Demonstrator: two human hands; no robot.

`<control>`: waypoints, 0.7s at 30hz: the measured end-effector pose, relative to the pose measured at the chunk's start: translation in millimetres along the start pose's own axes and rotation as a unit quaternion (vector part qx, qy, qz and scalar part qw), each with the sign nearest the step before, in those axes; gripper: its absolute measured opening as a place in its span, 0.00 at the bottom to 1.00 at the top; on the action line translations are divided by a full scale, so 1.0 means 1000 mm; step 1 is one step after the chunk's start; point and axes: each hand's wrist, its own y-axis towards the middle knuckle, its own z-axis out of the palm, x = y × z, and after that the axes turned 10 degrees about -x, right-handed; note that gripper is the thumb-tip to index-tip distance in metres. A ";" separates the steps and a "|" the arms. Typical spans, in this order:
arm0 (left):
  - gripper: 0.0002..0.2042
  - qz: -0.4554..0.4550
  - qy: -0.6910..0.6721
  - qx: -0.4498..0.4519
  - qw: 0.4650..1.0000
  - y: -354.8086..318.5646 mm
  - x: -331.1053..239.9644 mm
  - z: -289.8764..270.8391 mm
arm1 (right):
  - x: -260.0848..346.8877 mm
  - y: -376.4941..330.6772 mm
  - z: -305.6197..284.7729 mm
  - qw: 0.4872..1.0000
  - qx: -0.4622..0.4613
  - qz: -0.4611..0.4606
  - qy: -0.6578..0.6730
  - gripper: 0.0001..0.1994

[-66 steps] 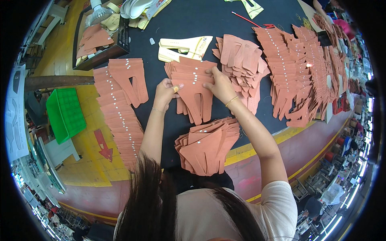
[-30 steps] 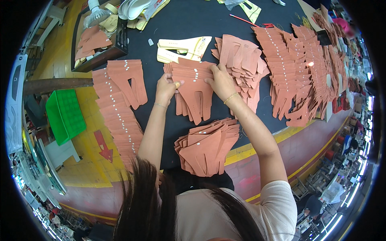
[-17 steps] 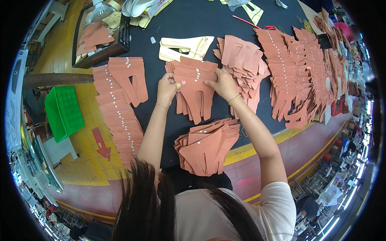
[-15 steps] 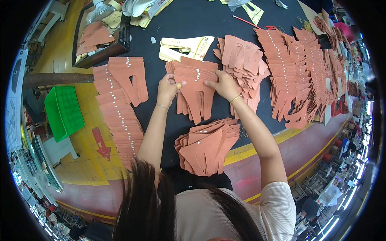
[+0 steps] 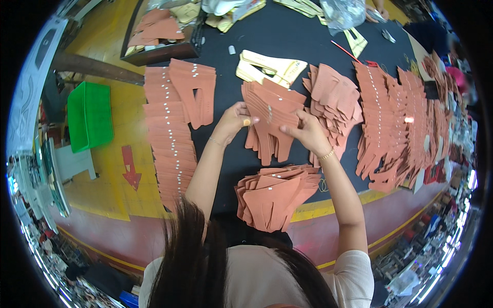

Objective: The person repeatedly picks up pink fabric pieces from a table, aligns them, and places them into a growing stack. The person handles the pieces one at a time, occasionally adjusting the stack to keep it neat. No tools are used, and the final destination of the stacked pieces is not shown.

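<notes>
Checking mid-frame, we find left hand and right hand clamped on the stack: likely light and bendable; hold both sides.

Red pieces looking matt, leather-like; green crate showing smooth plastic; plastic bag gleaming; tabletop appearing matt.

Pale ribbed top at six o'clock, short-sleeved, under long dark hair — gold chain bracelet at three, finer bracelet near nine, yellow band on the left thumb.
</notes>
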 end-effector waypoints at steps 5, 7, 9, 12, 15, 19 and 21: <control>0.25 -0.006 -0.108 0.127 0.986 -0.050 -0.014 -0.046 | 0.060 -0.004 0.003 0.984 0.117 0.033 0.133 0.14; 0.21 0.024 -0.125 0.069 0.989 -0.074 -0.023 -0.057 | 0.074 0.005 0.011 0.982 0.133 0.030 0.129 0.15; 0.18 0.043 -0.088 -0.017 0.995 -0.087 -0.038 -0.066 | 0.081 0.023 0.030 0.978 0.128 0.032 0.161 0.15; 0.15 0.072 0.033 -0.163 0.983 -0.096 -0.060 -0.082 | 0.081 0.060 0.069 0.974 0.146 0.062 0.160 0.16; 0.13 0.105 0.083 -0.232 0.964 -0.076 -0.079 -0.104 | 0.071 0.101 0.118 0.959 0.149 0.096 0.223 0.17; 0.12 0.102 0.135 -0.282 0.944 -0.032 -0.076 -0.124 | 0.052 0.147 0.171 0.976 0.084 0.098 0.177 0.21; 0.13 0.095 0.204 -0.306 0.925 -0.016 -0.071 -0.132 | 0.044 0.156 0.187 0.995 0.018 0.081 0.048 0.26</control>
